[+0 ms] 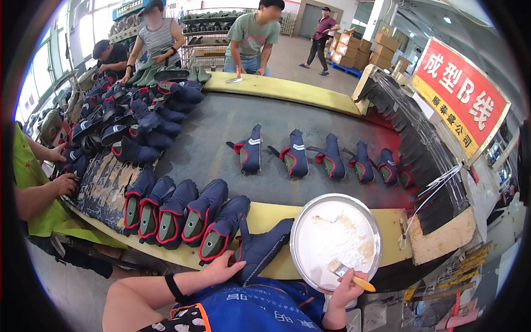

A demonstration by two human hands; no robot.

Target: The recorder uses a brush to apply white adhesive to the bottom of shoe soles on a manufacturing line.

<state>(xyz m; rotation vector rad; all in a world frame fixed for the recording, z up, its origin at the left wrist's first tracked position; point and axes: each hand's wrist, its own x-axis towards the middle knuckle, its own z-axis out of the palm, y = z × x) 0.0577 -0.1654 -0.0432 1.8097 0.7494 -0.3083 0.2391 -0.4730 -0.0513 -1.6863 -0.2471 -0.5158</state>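
My left hand [222,270] grips a navy shoe [264,242] that lies tilted over the near yellow edge board, its toe pointing up and right. In my right hand [348,286] is a flat paintbrush [363,284] with a yellow handle. Its bristles touch the white paste [323,243] in a round metal pan [292,243]. Left of the held shoe stands a row of several navy shoes with red collars, the closest one [227,221] almost against it; green lasts show in their openings.
A dark conveyor belt [215,149] carries several spaced shoes [296,155] toward a black-fringed opening [415,133] at right. A large shoe pile [138,110] covers the far left. A co-worker in green [33,188] handles shoes at left; another person [251,41] stands across the belt.
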